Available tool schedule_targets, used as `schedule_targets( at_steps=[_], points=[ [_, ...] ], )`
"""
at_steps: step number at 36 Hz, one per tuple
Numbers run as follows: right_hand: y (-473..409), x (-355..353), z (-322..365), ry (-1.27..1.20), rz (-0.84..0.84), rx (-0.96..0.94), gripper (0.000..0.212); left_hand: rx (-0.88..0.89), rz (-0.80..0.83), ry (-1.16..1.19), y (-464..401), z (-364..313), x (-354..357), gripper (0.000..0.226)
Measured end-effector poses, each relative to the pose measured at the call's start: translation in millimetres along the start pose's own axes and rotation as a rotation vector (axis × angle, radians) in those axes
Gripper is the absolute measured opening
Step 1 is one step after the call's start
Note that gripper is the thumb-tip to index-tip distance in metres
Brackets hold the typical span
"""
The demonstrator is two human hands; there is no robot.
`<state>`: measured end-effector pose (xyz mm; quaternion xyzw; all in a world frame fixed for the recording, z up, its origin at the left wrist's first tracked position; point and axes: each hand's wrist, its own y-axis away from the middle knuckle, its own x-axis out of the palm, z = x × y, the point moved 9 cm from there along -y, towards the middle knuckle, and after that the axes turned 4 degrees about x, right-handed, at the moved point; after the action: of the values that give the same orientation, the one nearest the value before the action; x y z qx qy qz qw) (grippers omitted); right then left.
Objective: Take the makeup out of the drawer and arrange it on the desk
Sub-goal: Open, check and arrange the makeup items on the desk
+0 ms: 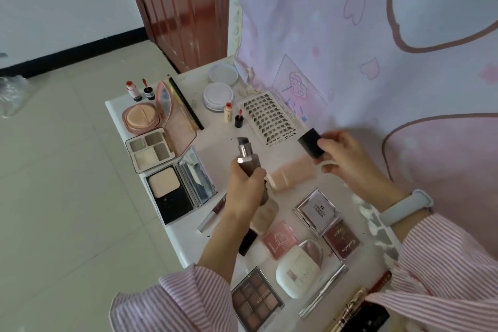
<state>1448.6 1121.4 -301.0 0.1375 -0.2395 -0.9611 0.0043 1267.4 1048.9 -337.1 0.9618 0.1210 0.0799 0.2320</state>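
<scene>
White table (pixel 186 245) against a pink heart-print curtain (pixel 350 35), crowded with makeup. Left hand (pixel 246 186) wrapped round a brownish pump bottle (pixel 249 159), raised above the table with the silver pump head uppermost and tilted away. Right hand (pixel 347 159) pinching a black cap (pixel 312 146) between thumb and fingers, apart from the bottle, to its right; pale wristband (pixel 404 207) on that wrist, pink-striped sleeves on both arms. Under the hands, a peach tube (pixel 293 174) flat on the table. Along the left edge, opened: a pink cushion compact (pixel 141 117) with puff, a four-pan palette (pixel 149 149), a pressed-powder compact (pixel 172 194) with mirror. Farther back, a black pencil (pixel 186 102), two small red-tipped bottles, two round white jars (pixel 218 94), a lash tray (pixel 265 118) with its clear lid propped up. Nearer, closed: a silver square compact (pixel 316 211), a pink compact (pixel 280 240), a maroon compact (pixel 341 241), a white oval case (pixel 296 275), a brown eyeshadow palette (pixel 256 299). No drawer in view.
</scene>
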Motion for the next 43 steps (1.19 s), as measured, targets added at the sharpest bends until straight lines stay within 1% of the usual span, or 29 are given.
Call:
schedule_targets(
  at_steps=[2,3,5,7,9,11,14,19,23,26,30,34,37,40,43],
  points=[
    [-4,6,-10,-0.029,0.040,0.032,0.015,0.031,-0.041,-0.008,-11,-9,-2,0.017],
    [-6,10,-15,-0.054,0.062,0.045,0.022,0.055,-0.066,-0.035,-17,-11,-3,0.020],
    [-10,20,-21,-0.105,0.113,0.068,0.034,0.091,-0.128,-0.098,-28,-14,-8,0.035],
    [-15,31,-24,-0.103,0.162,0.063,0.036,0.122,-0.213,-0.160,-37,-19,-15,0.043],
    [-20,39,-21,-0.021,0.156,0.008,0.035,0.165,-0.291,-0.211,-44,-25,-21,0.047],
    [-27,42,-16,0.122,0.104,-0.077,0.035,0.205,-0.348,-0.262,-52,-31,-26,0.048],
    [-38,53,-9,0.332,0.057,-0.216,0.041,0.231,-0.397,-0.313,-63,-35,-29,0.046],
    [-47,82,3,0.442,0.079,-0.425,0.040,0.199,-0.424,-0.325,-80,-32,-34,0.047],
    [-55,101,4,0.579,0.051,-0.500,0.036,0.198,-0.418,-0.328,-90,-33,-36,0.049],
    [-60,108,4,0.659,0.019,-0.510,0.035,0.211,-0.405,-0.367,-94,-35,-37,0.050],
    [-62,116,6,0.670,0.008,-0.514,0.034,0.229,-0.435,-0.410,-95,-38,-42,0.047],
    [-64,121,3,0.677,-0.018,-0.486,0.034,0.254,-0.450,-0.391,-94,-42,-46,0.058],
    [-66,123,-1,0.702,-0.046,-0.459,0.035,0.257,-0.447,-0.376,-92,-43,-47,0.059],
    [-67,125,-1,0.724,-0.059,-0.444,0.036,0.271,-0.419,-0.381,-91,-43,-47,0.058],
    [-67,127,0,0.724,-0.058,-0.421,0.038,0.270,-0.373,-0.414,-86,-42,-45,0.063]
  ],
)
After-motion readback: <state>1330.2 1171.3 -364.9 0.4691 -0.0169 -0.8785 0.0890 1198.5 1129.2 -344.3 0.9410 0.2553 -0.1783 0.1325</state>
